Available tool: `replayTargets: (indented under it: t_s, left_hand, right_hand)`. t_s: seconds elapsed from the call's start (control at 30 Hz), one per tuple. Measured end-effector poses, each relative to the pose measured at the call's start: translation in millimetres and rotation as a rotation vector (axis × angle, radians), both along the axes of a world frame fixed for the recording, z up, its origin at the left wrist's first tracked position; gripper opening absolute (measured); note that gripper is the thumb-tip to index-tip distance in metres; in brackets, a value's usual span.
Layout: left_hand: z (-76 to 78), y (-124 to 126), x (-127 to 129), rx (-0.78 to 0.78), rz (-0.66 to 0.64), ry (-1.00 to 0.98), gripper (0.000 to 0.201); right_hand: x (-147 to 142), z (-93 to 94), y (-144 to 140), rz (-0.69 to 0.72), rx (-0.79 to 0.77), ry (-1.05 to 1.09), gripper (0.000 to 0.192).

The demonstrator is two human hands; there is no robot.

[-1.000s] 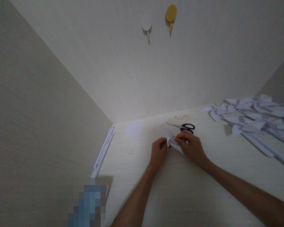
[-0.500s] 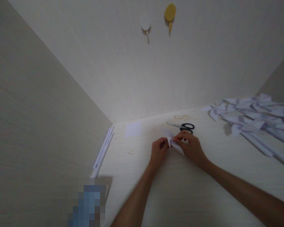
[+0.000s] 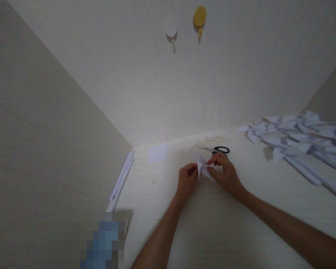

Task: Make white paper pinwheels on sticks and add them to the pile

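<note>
Pale wood-grain walls close round a light table tucked into a corner, and two round hooks hang high on the back wall, one white hook and one yellow hook just to its right. Both of the person's bare forearms reach out over the tabletop and meet near its middle. Between them sits a small folded piece of white paper, partly raised off the surface. The left hand has its fingers curled together and pinches the paper's left edge. The right hand is clamped on the other side, thumb and fingertips closed over the fold, with its knuckles arched above the table.

Just beyond the right hand lies a pair of scissors with black handles, blades pointing left, close to the paper but not touched by either hand. Further left, near the back wall, a small square sheet of white paper lies flat. Along the left wall runs a bundle of thin white strips, lying lengthwise against the table edge. Over on the far right a heap of finished paper pieces with long rolled stems spreads across the table, well apart from the hands
</note>
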State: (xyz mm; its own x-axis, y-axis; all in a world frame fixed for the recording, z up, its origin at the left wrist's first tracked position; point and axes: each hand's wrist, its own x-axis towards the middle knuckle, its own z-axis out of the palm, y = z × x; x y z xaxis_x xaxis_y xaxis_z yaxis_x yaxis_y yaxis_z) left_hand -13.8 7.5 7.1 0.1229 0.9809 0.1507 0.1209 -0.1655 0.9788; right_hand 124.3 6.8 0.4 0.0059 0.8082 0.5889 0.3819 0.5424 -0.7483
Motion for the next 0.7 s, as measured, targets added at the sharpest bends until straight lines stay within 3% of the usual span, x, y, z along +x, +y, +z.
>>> replayTargets:
  t_s: [0.2, 0.7]
  left_hand:
    - [6.1, -1.9, 1.6, -0.029, -0.018, -0.050, 0.015]
    - [8.0, -2.0, 0.6, 0.008, -0.050, 0.004, 0.016]
  right_hand:
    - [-1.5, 3.1, -1.6, 0.065, -0.073, -0.012, 0.007]
    - [-2.0, 1.2, -0.2, 0.029, -0.138, -0.048, 0.003]
